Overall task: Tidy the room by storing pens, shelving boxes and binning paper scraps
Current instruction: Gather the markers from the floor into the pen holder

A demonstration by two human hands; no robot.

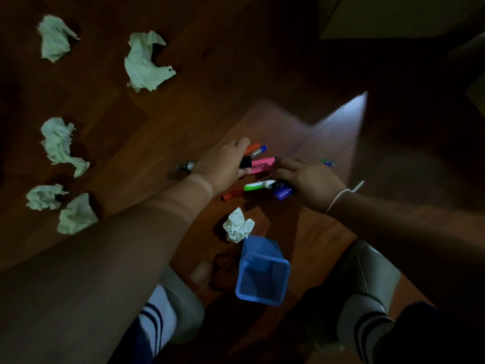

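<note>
Dim wooden floor [183, 106] carries a cluster of pens [258, 179] at centre, a blue mesh pen holder [262, 274] standing upright just nearer the person, one crumpled paper scrap [238, 225] between holder and pens, and six more paper scraps [144, 61] spread well apart to the left. Left hand [223, 161] grips several pens, among them a pink highlighter [261, 164] and an orange marker [253, 147]. Right hand [309, 179] rests fingers-down on the pens beside a green highlighter [256, 185] and a purple marker [283, 193]; whether it grasps any cannot be told.
</note>
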